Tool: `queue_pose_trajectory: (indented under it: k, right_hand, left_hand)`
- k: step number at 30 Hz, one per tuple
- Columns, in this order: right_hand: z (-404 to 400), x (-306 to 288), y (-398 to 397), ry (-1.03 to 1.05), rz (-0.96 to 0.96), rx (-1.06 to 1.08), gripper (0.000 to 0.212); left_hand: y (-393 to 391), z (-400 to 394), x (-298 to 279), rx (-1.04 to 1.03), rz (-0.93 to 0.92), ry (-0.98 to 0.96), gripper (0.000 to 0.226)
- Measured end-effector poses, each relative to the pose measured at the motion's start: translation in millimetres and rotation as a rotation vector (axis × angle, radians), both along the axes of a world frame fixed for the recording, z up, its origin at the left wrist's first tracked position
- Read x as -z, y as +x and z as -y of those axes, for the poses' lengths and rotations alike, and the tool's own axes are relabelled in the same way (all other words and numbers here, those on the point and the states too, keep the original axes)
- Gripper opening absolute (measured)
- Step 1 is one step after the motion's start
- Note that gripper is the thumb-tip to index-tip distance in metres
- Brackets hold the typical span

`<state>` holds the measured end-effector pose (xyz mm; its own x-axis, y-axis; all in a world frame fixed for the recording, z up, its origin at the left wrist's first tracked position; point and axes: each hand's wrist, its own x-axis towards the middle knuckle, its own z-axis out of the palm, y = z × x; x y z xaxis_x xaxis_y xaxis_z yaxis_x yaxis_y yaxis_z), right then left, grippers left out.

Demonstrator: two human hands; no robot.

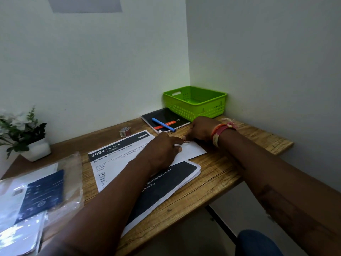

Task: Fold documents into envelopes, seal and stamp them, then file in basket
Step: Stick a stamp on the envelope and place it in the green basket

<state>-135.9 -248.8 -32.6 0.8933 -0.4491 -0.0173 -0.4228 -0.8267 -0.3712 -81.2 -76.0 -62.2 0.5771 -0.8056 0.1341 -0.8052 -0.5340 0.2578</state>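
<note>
Both hands on white paper envelope (191,151) atop printed document stack (118,159) on wooden desk (221,174). Left hand (162,150) pressing flat, right hand (201,129) curled at top corner, looks like stamping; grip unclear. Green plastic basket (195,102) looks empty, so filing's left.

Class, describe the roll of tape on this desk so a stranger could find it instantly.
Start at the green basket in the corner, then move left past the black notebook. The tape roll stands alone near the wall, the only small round thing on the desk.
</note>
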Motion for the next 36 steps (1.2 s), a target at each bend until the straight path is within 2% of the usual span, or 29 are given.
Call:
queue_pose_trajectory:
  k: [5,9,14,17,20,27,31,36]
  right_hand:
    - [-5.2,9.2,-7.2,-0.086,0.057,-0.043,0.04]
    - [0.7,0.4,-15.7,-0.004,-0.025,-0.121,0.034]
    - [11.1,-10.8,-8.8,0.079,-0.142,-0.131,0.041]
    - [9.0,-9.3,3.0,-0.052,-0.184,-0.076,0.047]
    - [0.6,-5.5,9.3,-0.174,-0.159,-0.049,0.052]
    - [2.7,3.8,-6.1,-0.093,-0.095,-0.11,0.037]
    - [5.2,-0.4,-9.0,-0.051,-0.111,-0.113,0.047]
    - [-6.0,-0.4,3.3,-0.155,-0.099,-0.068,0.052]
  left_hand:
    - [3.1,2.8,-1.3,-0.003,0.008,0.045,0.041]
    - [4.2,4.7,0.1,-0.021,0.028,0.065,0.042]
    - [1.9,4.4,-0.1,-0.014,0.059,0.128,0.043]
    - [-2.3,0.4,-2.2,0.023,0.094,0.164,0.044]
    - [-4.2,-5.5,-4.2,0.058,0.105,0.143,0.044]
    - [1.7,3.5,-0.3,-0.03,0.051,0.124,0.051]
    - [6.9,8.8,3.4,-0.05,0.05,0.139,0.054]
    - [6.6,2.6,6.5,0.0,0.139,0.162,0.057]
